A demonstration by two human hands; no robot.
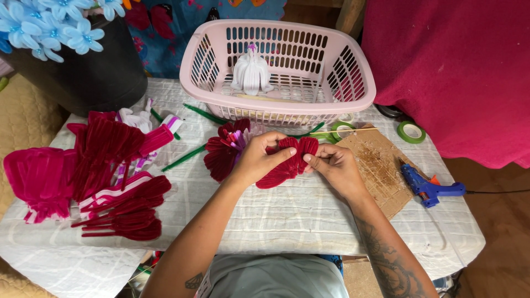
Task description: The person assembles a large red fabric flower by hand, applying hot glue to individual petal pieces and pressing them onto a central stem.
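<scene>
Head view, frame centre: left hand [259,157] and right hand [334,165] pinching red chenille petal [287,163] above white tablecloth [287,215]. Risk: loops likely splaying if pinch slackens; blue glue gun [428,187] right.

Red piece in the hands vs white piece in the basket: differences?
The red piece is dark red; the white piece is white with a purple tip. The red one is pinched between the left hand and right hand; the white one stands untouched in the pink basket. Both are looped, fuzzy petal shapes.
</scene>
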